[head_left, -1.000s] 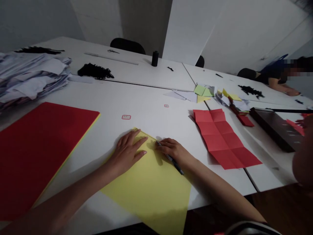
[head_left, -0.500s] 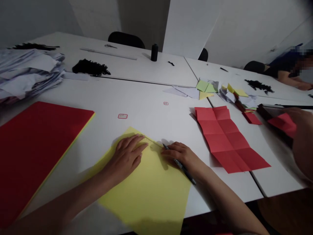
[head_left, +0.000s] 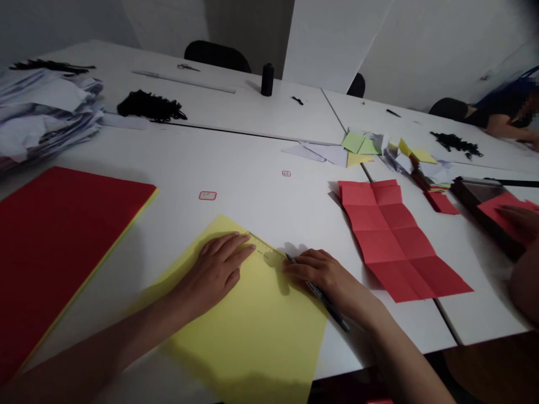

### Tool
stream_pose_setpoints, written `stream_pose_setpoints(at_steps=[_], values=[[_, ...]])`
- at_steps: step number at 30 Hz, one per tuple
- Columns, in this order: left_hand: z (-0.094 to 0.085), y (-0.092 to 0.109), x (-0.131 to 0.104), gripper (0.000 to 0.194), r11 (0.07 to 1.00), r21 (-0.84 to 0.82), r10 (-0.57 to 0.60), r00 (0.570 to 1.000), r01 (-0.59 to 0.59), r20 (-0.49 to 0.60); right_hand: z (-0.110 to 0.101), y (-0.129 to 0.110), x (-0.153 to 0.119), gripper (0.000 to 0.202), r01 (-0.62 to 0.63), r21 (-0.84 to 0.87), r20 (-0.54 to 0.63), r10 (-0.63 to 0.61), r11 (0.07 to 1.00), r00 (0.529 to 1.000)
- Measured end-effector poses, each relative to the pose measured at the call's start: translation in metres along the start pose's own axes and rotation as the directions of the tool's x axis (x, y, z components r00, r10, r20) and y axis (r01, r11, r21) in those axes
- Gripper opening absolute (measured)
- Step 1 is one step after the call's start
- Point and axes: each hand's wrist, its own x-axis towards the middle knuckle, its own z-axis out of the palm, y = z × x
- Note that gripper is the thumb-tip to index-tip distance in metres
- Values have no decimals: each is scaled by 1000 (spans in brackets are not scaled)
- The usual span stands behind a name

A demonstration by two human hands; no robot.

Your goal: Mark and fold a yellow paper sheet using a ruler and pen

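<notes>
A yellow sheet of paper (head_left: 252,331) lies at an angle in front of me, reaching past the table's near edge. Flat on its upper edge is a small clear ruler (head_left: 264,247) with printed marks. My left hand (head_left: 219,264) rests on the sheet with fingers stretched out, the tips on the ruler's left end. A dark pen (head_left: 337,317) is in my right hand (head_left: 326,275), its tip pointing up and left beside the ruler's right end. The fingers of that hand curl by the ruler, partly hiding it.
Red sheets (head_left: 76,241) stacked over yellow lie left, beneath a heap of white paper (head_left: 46,112). A creased red sheet (head_left: 391,235) sits right, near folded paper pieces (head_left: 362,143). Farther right, a co-worker's hand (head_left: 520,216) touches red paper. Black cord (head_left: 147,106) lies behind.
My right hand and the pen have shifted slightly right, and more of the ruler shows. My left hand stays almost still. The co-worker's hand now lies flatter on the red paper.
</notes>
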Motion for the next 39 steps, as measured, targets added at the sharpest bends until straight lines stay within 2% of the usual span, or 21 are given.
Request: stream_pose_setpoints(at_steps=[9, 23, 39], values=[[0, 1, 0, 51, 998, 35, 43, 998, -44, 38, 4, 1, 1, 36, 37, 13, -34, -36, 999, 999], [2, 0, 0, 51, 999, 6, 49, 998, -49, 30, 2, 0, 2, 33, -3, 17, 20, 2, 1000, 1000], [2, -1, -1, 50, 997, 19, 75, 997, -76, 26, 2, 1, 0, 36, 11, 29, 6, -12, 1000, 1000]])
